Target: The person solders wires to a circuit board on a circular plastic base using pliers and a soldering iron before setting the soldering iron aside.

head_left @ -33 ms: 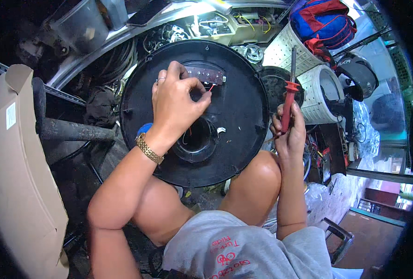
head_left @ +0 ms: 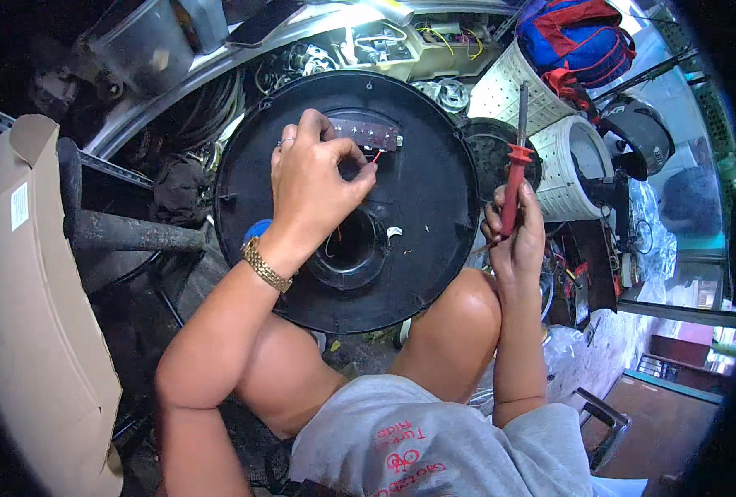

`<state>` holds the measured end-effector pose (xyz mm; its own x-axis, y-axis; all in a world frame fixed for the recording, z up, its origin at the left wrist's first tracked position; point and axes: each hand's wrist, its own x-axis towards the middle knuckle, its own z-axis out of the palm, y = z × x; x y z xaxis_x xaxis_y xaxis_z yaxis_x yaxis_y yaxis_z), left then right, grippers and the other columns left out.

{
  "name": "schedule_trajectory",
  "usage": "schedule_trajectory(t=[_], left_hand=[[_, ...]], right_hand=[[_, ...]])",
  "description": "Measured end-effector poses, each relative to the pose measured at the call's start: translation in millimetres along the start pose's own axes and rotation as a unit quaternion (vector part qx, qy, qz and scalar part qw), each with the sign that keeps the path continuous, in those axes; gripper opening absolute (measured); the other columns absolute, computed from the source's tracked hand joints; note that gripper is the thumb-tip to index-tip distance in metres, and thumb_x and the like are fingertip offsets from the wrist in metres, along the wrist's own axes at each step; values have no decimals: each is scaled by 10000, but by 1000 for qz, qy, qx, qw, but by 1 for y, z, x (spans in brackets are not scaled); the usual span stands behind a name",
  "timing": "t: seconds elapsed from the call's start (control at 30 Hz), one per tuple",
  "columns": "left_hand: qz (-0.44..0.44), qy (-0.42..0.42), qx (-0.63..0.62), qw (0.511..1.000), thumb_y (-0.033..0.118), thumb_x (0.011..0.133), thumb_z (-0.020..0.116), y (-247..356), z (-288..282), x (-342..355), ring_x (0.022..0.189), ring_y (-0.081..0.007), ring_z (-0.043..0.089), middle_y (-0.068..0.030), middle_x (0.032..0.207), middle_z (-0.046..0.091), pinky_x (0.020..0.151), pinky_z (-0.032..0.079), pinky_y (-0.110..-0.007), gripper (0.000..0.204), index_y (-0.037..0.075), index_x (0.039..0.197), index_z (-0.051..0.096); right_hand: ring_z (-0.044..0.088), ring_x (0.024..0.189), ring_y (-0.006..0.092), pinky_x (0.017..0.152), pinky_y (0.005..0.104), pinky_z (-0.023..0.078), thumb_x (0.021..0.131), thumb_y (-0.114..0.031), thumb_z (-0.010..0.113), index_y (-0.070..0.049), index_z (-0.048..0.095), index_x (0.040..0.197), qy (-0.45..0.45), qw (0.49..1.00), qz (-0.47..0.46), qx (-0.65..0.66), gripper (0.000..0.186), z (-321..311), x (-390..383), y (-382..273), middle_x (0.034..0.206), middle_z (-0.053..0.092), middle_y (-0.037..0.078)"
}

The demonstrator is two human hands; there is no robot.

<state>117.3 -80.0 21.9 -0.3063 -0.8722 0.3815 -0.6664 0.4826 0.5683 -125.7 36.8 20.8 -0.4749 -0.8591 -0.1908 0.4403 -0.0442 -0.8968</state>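
Over a round black plastic piece [head_left: 430,248], my left hand [head_left: 314,182] is closed, thumb and forefinger pinched together on a thin red wire [head_left: 378,155]. The wire rises from beside a narrow dark circuit board [head_left: 372,133] that lies on the far part of the black piece; my fingers hide the board's left end. To the right, my right hand [head_left: 519,236] is wrapped round the red handle of a soldering iron [head_left: 514,186]. The iron stands nearly upright with its metal shaft pointing up, apart from the board.
White scraps [head_left: 394,232] lie near the black piece's central hole [head_left: 347,248]. A cardboard sheet [head_left: 45,290] stands at the left. White perforated baskets [head_left: 562,170], a blue and red bag [head_left: 579,41] and a dark helmet [head_left: 645,137] crowd the right. Metal parts [head_left: 306,62] lie behind.
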Motion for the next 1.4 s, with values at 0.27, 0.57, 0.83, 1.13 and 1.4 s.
schedule_trajectory(t=[0.27, 0.57, 0.83, 1.13, 1.4], left_hand=[[0, 2, 1, 1000, 243, 690, 818, -1, 0, 0, 1003, -303, 553, -82, 988, 560, 830, 466, -461, 112, 149, 725, 768], [3, 2, 11, 1000, 237, 688, 822, -1, 1, 0, 1007, -313, 558, -89, 1006, 569, 833, 475, -466, 109, 149, 723, 768], [2, 2, -1, 1000, 245, 685, 826, -1, 0, 0, 1009, -322, 563, -100, 1013, 571, 843, 476, -467, 124, 144, 728, 766], [26, 31, 5, 999, 245, 672, 863, -2, 2, -1, 939, -315, 573, -111, 942, 545, 801, 496, -437, 188, 116, 753, 753], [8, 7, 17, 1000, 266, 691, 827, -2, -1, -1, 1023, -315, 551, -97, 999, 565, 846, 452, -464, 141, 149, 749, 775]], right_hand=[[475, 523, 106, 449, 254, 335, 1029, -310, 545, -94, 547, 1125, 9, 1000, -1, 19, 236, 3, 0, -1, 798, 567, 33], [460, 555, 82, 472, 229, 318, 1044, -360, 531, -120, 532, 1127, -11, 1000, -11, -13, 254, 1, -1, 0, 836, 570, 1], [484, 533, 109, 455, 253, 351, 1030, -302, 541, -88, 546, 1158, 7, 1000, -14, 4, 250, 5, -1, -1, 798, 571, 29], [486, 530, 108, 449, 252, 351, 1034, -284, 540, -89, 553, 1153, 4, 1000, -21, 7, 228, 3, 0, 1, 796, 572, 28], [507, 546, 112, 450, 246, 361, 1027, -255, 551, -69, 564, 1161, -10, 999, -38, 3, 230, 1, 2, 3, 799, 596, 42]])
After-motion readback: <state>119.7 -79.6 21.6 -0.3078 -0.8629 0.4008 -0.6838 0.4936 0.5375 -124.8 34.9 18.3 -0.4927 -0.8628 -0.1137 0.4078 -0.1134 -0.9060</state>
